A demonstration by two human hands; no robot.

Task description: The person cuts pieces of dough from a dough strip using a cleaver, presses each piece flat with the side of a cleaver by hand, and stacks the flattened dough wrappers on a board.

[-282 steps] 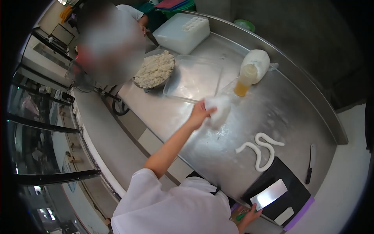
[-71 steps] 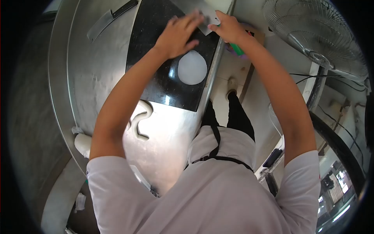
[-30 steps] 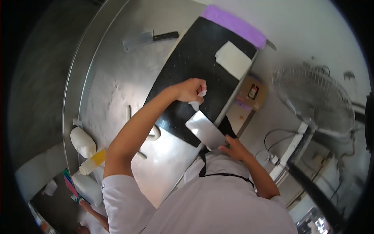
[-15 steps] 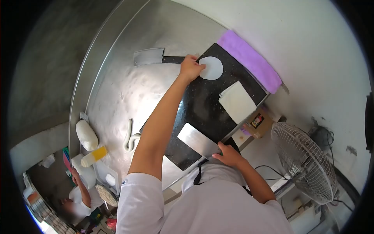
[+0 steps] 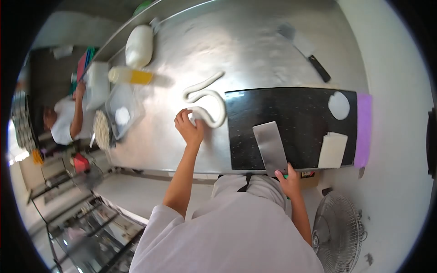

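A long white dough rope (image 5: 220, 111) lies in S-shaped bends on the steel table. My left hand (image 5: 190, 127) is at its near end, thumb and fingers curled around the dough. My right hand (image 5: 288, 181) grips a broad-bladed cleaver (image 5: 271, 146) by its handle, which is mostly hidden by the fingers. The blade is over the near part of a black slab (image 5: 296, 107). Toward the slab's right end are a thin white round sheet (image 5: 339, 105) and a stack of white square sheets (image 5: 332, 150).
A second cleaver (image 5: 314, 57) rests on the steel table (image 5: 255, 41) beyond the slab. A purple towel (image 5: 363, 129) borders the slab. At left are a yellow-filled bottle (image 5: 132, 76), a white bag (image 5: 139, 47) and a plastic tub (image 5: 123, 129). Another person (image 5: 68, 120) is beyond; a fan (image 5: 339, 230) stands right.
My left hand has left the white round sheet and moved left to the dough rope. My right hand keeps hold of the cleaver. The view has turned toward the left.
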